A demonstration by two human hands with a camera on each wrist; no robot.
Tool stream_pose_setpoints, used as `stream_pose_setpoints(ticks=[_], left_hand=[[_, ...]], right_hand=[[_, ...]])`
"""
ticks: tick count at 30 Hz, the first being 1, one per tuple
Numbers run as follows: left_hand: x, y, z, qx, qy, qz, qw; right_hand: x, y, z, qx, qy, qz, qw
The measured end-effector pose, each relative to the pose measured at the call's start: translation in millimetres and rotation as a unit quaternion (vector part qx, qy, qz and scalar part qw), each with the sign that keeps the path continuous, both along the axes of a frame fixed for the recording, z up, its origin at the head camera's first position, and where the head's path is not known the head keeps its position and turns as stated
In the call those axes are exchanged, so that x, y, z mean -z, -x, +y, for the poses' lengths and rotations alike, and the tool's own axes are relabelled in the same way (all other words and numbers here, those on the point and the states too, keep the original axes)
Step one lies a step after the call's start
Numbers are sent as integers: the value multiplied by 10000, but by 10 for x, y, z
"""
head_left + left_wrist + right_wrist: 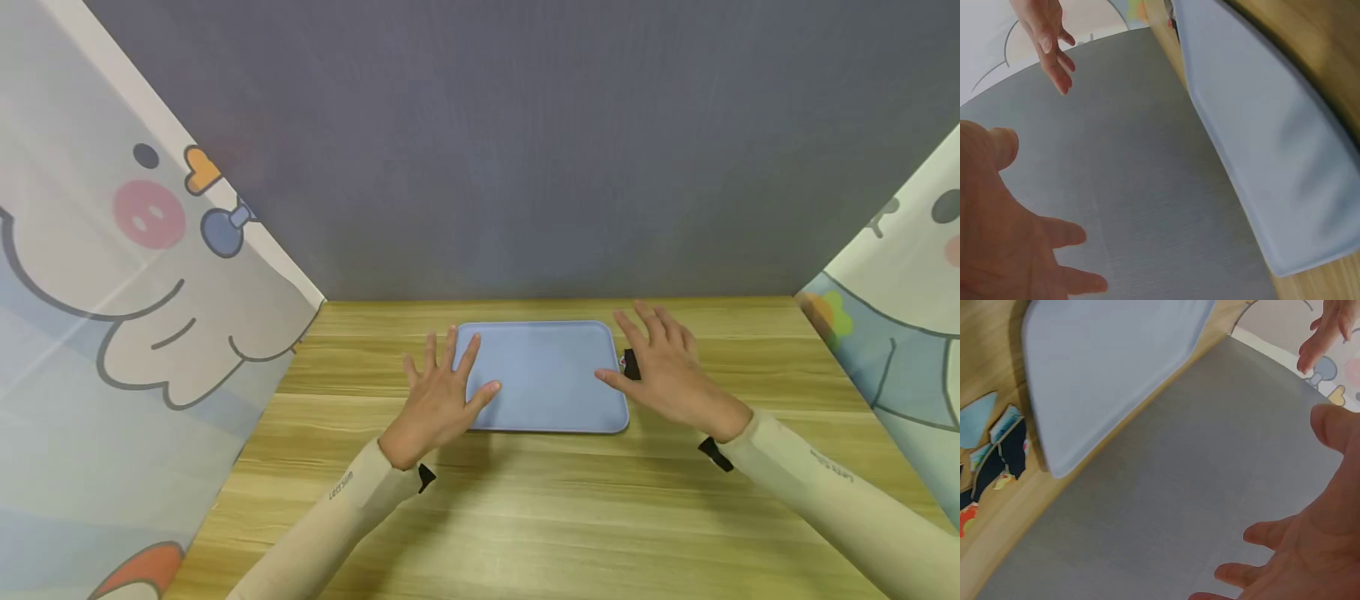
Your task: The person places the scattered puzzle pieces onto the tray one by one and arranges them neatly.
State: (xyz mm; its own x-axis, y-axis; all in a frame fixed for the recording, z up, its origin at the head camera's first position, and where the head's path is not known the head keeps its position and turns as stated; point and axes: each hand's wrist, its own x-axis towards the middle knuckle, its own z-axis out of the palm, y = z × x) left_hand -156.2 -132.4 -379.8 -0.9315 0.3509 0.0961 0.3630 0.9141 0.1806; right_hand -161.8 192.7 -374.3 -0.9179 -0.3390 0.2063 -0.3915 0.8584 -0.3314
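A shallow light-blue rectangular tray (543, 375) lies on the wooden table. In the head view my left hand (433, 407) is over the tray's left end, fingers spread and holding nothing. My right hand (671, 375) is just beyond the right end, its fingers extended and nothing in its grasp. Both wrist views show the hands raised above the tray's level. Beside the tray, partly hidden under the right hand in the head view, lie several flat irregular pieces (1013, 447), dark with blue, red and yellow patches. They look like pieces of a printed picture.
The wood-grain table (555, 517) ends at a grey upright panel (555, 167) behind the tray. Cartoon-printed sheets stand on the left (187, 333) and right (915, 350) sides.
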Motion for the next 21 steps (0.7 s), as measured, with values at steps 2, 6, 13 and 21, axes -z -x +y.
stream_pose_setpoints(ticks=[2, 6, 13, 21], left_hand=[[26, 3, -13, 46, -68, 23, 10000], [68, 14, -48, 119, -222, 19, 9997], [177, 85, -146, 189, -321, 134, 9992], [300, 210, -235, 658, -879, 409, 9931]], right_hand=[[25, 18, 27, 38, 75, -22, 10000], [78, 53, 83, 62, 101, -124, 9999], [179, 138, 200, 83, -2, -251, 9997], [295, 214, 333, 131, 245, -370, 9989]])
